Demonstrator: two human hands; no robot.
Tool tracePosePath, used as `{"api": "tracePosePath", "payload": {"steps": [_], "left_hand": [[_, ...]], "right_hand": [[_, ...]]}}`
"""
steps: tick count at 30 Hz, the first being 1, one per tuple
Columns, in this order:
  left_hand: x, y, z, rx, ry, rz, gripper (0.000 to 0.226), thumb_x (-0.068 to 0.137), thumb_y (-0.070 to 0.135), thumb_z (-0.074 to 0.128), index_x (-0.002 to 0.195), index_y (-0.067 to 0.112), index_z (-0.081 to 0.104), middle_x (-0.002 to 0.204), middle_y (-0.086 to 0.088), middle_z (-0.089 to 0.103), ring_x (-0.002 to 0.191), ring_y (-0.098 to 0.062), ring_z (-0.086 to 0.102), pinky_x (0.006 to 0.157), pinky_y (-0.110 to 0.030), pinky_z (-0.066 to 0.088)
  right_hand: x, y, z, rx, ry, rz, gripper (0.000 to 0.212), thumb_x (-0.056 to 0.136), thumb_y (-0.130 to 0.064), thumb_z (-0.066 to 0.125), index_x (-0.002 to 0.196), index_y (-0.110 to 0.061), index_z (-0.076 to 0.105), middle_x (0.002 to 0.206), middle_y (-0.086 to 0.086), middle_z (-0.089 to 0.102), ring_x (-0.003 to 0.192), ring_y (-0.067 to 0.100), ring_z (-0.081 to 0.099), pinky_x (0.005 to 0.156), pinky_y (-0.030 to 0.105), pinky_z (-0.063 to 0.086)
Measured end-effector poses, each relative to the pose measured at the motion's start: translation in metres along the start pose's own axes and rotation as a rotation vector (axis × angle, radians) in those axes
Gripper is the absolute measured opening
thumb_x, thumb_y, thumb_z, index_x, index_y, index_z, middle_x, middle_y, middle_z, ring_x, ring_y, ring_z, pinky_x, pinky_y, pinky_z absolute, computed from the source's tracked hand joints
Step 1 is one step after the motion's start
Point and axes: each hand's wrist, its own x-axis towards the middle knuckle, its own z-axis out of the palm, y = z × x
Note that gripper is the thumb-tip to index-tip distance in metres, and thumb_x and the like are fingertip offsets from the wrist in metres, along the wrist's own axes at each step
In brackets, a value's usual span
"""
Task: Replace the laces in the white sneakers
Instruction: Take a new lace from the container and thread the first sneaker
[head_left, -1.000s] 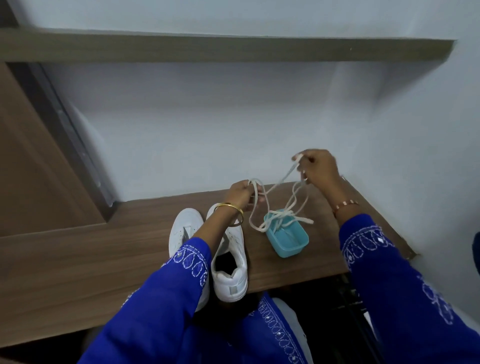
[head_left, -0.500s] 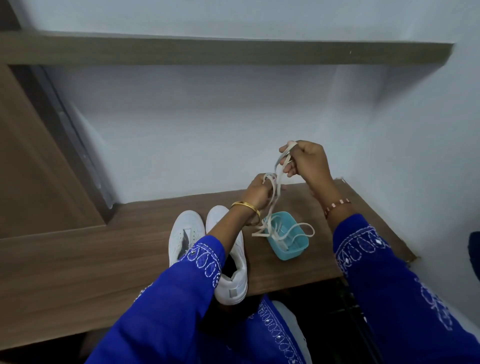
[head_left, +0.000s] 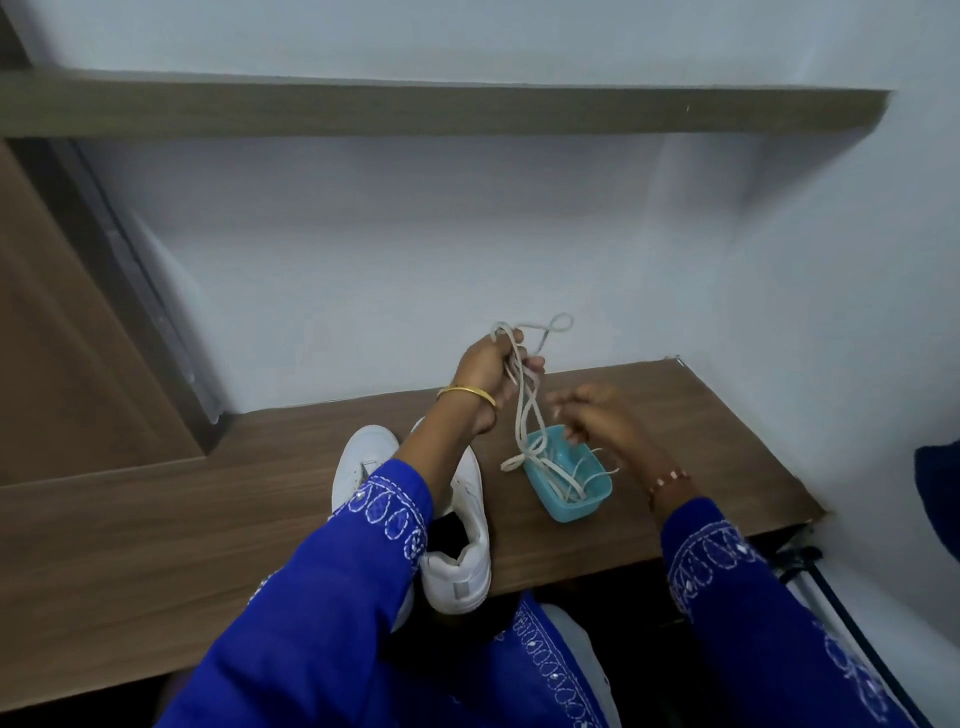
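Two white sneakers (head_left: 467, 561) stand side by side on the wooden desk (head_left: 156, 545), toes toward the wall, partly hidden by my left arm. My left hand (head_left: 491, 364) is raised above the desk and grips a bunch of white laces (head_left: 524, 410). Loops stick out above the fist, and strands hang down into a small teal tub (head_left: 571, 506). More lace lies in the tub and over its rim. My right hand (head_left: 592, 415) hovers blurred just above the tub, fingers loosely spread, beside the hanging strands; whether it touches them is unclear.
A pale wall rises behind the desk, with a long wooden shelf (head_left: 415, 109) overhead. A wooden panel (head_left: 62, 338) stands at the left. The desk's right end (head_left: 779, 493) meets the side wall; dark cables (head_left: 810, 571) hang below it.
My left hand has risen and taken the whole bunch of laces. My right hand has let go of the lace end and dropped toward the tub.
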Motion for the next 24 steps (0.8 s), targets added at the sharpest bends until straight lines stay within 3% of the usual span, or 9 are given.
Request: {"api": "tracePosePath", "payload": {"steps": [2,5,7,9,12,15,18,21,24], "left_hand": [[-0.003,0.008,0.005,-0.115,-0.036,-0.027,0.032,0.100,0.012,0.030,0.073,0.008,0.047,0.045,-0.001,0.045,0.049,-0.019,0.056,0.071,-0.036,0.046],[-0.008,0.019,0.009,-0.208,-0.036,-0.026,0.035,0.101,0.013,0.028,0.073,0.008,0.048,0.043,-0.002,0.047,0.058,-0.022,0.056,0.080,-0.043,0.050],[-0.011,0.028,0.007,-0.280,-0.044,-0.018,0.035,0.101,0.013,0.027,0.073,0.008,0.048,0.042,-0.003,0.048,0.059,-0.022,0.055,0.084,-0.046,0.047],[-0.013,0.035,0.001,-0.307,-0.039,-0.007,0.035,0.101,0.014,0.028,0.072,0.009,0.048,0.042,-0.002,0.047,0.050,-0.019,0.055,0.079,-0.044,0.050],[-0.013,0.031,-0.015,-0.132,0.029,0.001,0.033,0.101,0.017,0.030,0.073,0.011,0.048,0.050,-0.001,0.046,0.041,-0.015,0.051,0.068,-0.038,0.051],[-0.012,0.013,-0.032,0.147,0.121,-0.003,0.029,0.100,0.017,0.032,0.076,0.013,0.048,0.065,-0.003,0.043,0.036,-0.010,0.050,0.057,-0.030,0.042],[-0.016,-0.004,-0.042,0.409,0.165,0.005,0.028,0.098,0.013,0.036,0.076,0.013,0.053,0.068,-0.005,0.049,0.034,-0.007,0.052,0.043,-0.019,0.043],[-0.023,-0.012,-0.035,0.443,0.073,0.028,0.029,0.099,0.009,0.034,0.080,0.010,0.056,0.069,-0.005,0.050,0.035,-0.003,0.049,0.042,-0.017,0.042],[-0.025,-0.012,-0.020,0.505,-0.009,0.088,0.024,0.099,0.010,0.037,0.100,0.010,0.061,0.079,-0.003,0.060,0.038,-0.001,0.050,0.048,-0.015,0.045]], "right_hand": [[-0.002,0.016,0.016,-0.076,-0.118,-0.037,0.026,0.086,0.001,0.056,0.111,-0.003,0.060,0.078,0.002,0.062,0.053,0.009,0.053,0.046,0.017,0.045],[0.002,0.038,0.037,-0.196,-0.167,-0.088,0.016,0.085,-0.004,0.062,0.101,-0.002,0.065,0.065,-0.001,0.059,0.045,0.002,0.051,0.046,0.017,0.043],[0.005,0.050,0.043,-0.305,-0.153,-0.093,0.006,0.086,-0.010,0.062,0.085,-0.005,0.065,0.060,-0.002,0.055,0.041,0.002,0.050,0.046,0.015,0.040],[0.009,0.057,0.044,-0.342,-0.090,-0.088,0.022,0.088,-0.008,0.060,0.067,-0.012,0.056,0.055,-0.004,0.054,0.039,0.001,0.050,0.043,0.013,0.038],[0.013,0.046,0.032,-0.137,0.102,-0.084,0.033,0.089,0.002,0.054,0.060,-0.012,0.054,0.055,0.000,0.060,0.039,0.002,0.052,0.041,0.014,0.041],[0.017,0.008,0.008,0.005,0.231,-0.171,0.028,0.091,-0.004,0.056,0.065,-0.014,0.058,0.062,0.001,0.060,0.038,0.000,0.052,0.044,0.015,0.046],[0.017,-0.036,-0.015,0.114,0.311,-0.300,0.015,0.089,-0.002,0.056,0.078,-0.008,0.065,0.067,0.004,0.063,0.042,0.002,0.055,0.049,0.017,0.051],[0.008,-0.070,-0.025,0.173,0.292,-0.389,0.010,0.089,-0.002,0.056,0.089,-0.002,0.066,0.066,0.009,0.060,0.043,0.005,0.054,0.051,0.019,0.053],[0.000,-0.089,-0.020,0.214,0.234,-0.408,0.009,0.089,-0.003,0.056,0.089,0.000,0.065,0.066,0.012,0.060,0.043,0.007,0.055,0.051,0.018,0.053]]}}
